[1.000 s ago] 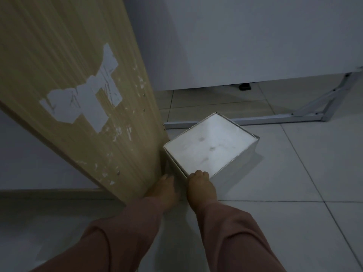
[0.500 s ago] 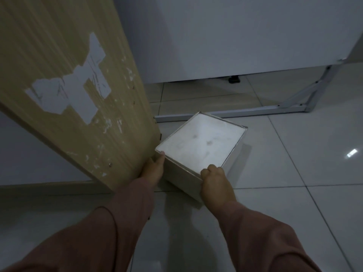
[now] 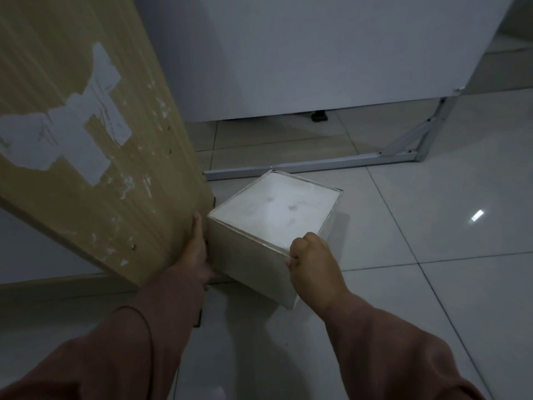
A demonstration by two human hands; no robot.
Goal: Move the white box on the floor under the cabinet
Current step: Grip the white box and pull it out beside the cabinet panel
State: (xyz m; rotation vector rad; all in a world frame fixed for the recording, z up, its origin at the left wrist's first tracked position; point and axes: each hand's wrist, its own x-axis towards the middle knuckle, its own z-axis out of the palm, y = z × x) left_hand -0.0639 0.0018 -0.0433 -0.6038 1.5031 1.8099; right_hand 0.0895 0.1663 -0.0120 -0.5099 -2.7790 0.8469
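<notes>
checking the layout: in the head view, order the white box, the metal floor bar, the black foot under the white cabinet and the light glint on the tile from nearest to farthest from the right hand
From the right hand:
1. white box, gripped at its near right corner
2. metal floor bar, just behind the box
3. light glint, right, on the tile
4. black foot, back, under the white cabinet
</notes>
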